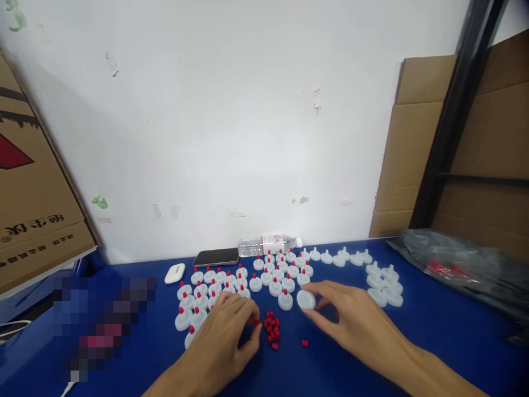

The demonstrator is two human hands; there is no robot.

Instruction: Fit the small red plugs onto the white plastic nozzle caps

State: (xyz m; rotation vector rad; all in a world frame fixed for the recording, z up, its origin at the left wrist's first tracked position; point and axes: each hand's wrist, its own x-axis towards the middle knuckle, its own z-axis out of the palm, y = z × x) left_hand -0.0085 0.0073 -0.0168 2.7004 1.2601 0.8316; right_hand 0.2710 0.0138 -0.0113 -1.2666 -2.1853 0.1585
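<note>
My right hand (351,314) holds a white plastic nozzle cap (306,300) between thumb and fingers, its round face toward me. My left hand (225,331) is closed in a pinch on a small red tip cap (257,322). Just right of that hand lies a pile of small red tip caps (271,330) on the blue table. One loose red tip cap (305,343) lies apart, below the held nozzle cap. Beyond my hands stand several white nozzle caps with red tips (285,299); my left hand hides some of them.
White nozzle caps without red tips stand at the back (315,254) and at the right (384,284). A water bottle (268,245), a phone (216,257) and a white earphone case (174,273) lie near the wall. Grey plastic bags (446,259) lie right; a cardboard box (41,165) stands left.
</note>
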